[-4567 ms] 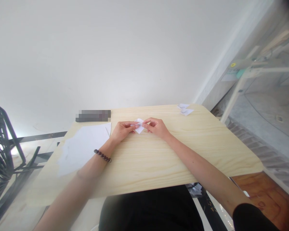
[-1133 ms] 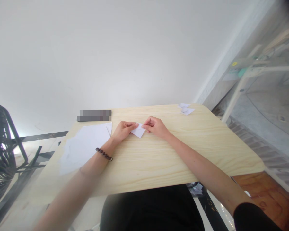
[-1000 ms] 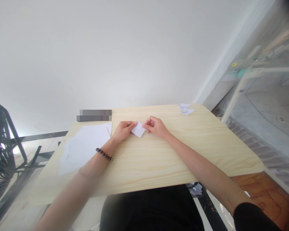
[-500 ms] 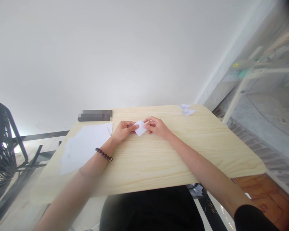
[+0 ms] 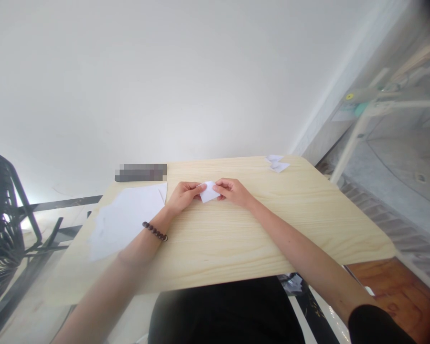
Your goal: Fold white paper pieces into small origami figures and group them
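A small folded piece of white paper (image 5: 209, 192) is held between my two hands, above the middle of the wooden table. My left hand (image 5: 185, 195) pinches its left side, thumb on top. On the right side, my right hand (image 5: 234, 190) grips it with thumb and curled fingers. Most of the fingertips are hidden behind the paper. White paper sheets (image 5: 132, 210) lie to the left, partly under my left forearm. Two folded paper pieces (image 5: 279, 166) rest near the far right corner.
The light wooden table (image 5: 215, 248) stands against a white wall. A blurred-out dark object (image 5: 141, 173) lies at its far left edge. Left of the table is a dark woven chair (image 5: 7, 200). A white metal frame (image 5: 354, 138) stands at the right.
The folded paper has turned slightly, from a diamond to a squarer angle. My right hand's fingers have closed in and curled further behind it. My left hand has barely moved.
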`<state>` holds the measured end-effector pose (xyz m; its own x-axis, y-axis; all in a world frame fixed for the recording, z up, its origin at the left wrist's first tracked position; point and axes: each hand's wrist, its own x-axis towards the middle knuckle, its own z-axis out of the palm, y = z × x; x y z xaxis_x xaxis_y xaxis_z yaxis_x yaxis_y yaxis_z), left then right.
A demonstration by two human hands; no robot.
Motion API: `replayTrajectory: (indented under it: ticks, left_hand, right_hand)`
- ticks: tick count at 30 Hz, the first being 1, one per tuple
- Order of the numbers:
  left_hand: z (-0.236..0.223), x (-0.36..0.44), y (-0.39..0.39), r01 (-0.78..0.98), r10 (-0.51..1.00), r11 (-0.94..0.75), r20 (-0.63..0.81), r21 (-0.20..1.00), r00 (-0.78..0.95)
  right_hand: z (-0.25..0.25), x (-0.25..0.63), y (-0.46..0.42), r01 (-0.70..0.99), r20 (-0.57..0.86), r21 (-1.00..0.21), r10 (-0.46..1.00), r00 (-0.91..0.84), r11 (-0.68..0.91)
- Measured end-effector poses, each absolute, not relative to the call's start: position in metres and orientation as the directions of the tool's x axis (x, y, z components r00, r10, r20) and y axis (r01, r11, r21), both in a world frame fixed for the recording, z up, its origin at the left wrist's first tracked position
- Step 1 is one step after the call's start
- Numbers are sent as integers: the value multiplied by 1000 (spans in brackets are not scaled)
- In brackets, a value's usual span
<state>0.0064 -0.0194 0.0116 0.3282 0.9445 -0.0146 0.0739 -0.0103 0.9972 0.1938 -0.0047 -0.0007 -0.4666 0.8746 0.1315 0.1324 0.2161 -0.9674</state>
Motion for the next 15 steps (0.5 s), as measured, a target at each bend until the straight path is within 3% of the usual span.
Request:
replayTrajectory:
  ticks: [10, 15]
  left_hand:
    - [9, 5, -16, 11, 935, 41, -42, 999, 351]
    - [7, 5, -17, 98, 939, -68, 30, 993, 344]
  right_hand:
    - [-1, 193, -5, 184, 148, -950, 885, -442, 251]
    - [-2, 193, -5, 186, 162, -949, 901, -403, 254]
